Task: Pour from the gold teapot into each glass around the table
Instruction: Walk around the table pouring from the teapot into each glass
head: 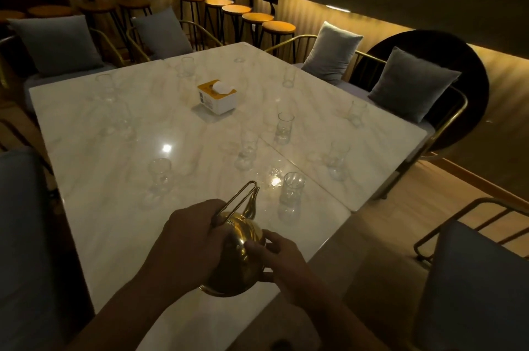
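Note:
The gold teapot (239, 256) is tilted over the near edge of the white marble table (114, 207), its spout pointing away toward a clear glass (292, 193) just right of it. My left hand (189, 239) grips the teapot's wire handle. My right hand (282, 253) presses on the pot's body and lid side. Several more clear glasses stand around the table, among them one (284, 128) near the middle, one (159, 173) at the left and one (337, 160) at the right.
A yellow and white tissue box (216, 97) sits in the table's middle. Chairs with grey cushions (412, 84) ring the table. A row of orange bar stools (257, 18) lines the back wall. A dark chair seat (481, 293) is near right.

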`<state>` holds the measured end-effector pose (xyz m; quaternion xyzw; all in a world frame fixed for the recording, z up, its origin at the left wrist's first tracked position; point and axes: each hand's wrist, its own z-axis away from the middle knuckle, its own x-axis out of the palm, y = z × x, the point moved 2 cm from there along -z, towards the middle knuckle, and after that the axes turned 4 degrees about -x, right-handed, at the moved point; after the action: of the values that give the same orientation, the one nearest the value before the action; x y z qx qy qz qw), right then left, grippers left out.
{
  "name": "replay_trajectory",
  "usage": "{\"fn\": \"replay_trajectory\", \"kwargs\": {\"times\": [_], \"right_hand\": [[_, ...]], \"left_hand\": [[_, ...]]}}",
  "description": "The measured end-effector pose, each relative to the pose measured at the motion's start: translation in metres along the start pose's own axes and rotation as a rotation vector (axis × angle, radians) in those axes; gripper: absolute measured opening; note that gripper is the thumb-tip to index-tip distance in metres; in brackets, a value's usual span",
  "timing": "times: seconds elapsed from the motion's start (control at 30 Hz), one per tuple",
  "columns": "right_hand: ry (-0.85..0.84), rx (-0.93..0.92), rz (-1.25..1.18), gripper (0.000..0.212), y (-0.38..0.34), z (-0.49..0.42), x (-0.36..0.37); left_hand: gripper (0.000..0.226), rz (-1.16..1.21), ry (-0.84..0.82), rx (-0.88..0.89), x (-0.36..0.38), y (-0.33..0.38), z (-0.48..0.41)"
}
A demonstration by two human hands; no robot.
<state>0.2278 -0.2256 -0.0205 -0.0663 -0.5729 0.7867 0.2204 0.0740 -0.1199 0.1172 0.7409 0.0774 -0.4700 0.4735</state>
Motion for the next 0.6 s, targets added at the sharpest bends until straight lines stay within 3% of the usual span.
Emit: {"fn": "replay_trajectory", "kwargs": {"times": [0.1,0.33,0.47,0.6], "right_hand": [[-0.017,0.010,0.010,0.055,-0.009,-0.011,-0.039],[-0.085,0.070,-0.022,0.060,-0.013,-0.049,-0.119],[-0.090,0.128,-0.045,0.081,-0.010,-0.069,-0.149],[-0.129,0.159,-0.050,0.081,-0.008,-0.083,-0.168]], "left_hand": [[0.040,0.004,0.003,-0.037,0.024,0.024,-0.020],[0.039,-0.016,0.015,-0.115,0.080,0.069,-0.065],[0.040,-0.039,-0.003,-0.180,0.105,0.083,-0.088],[0.040,-0.059,-0.022,-0.253,0.124,0.094,-0.104]]}}
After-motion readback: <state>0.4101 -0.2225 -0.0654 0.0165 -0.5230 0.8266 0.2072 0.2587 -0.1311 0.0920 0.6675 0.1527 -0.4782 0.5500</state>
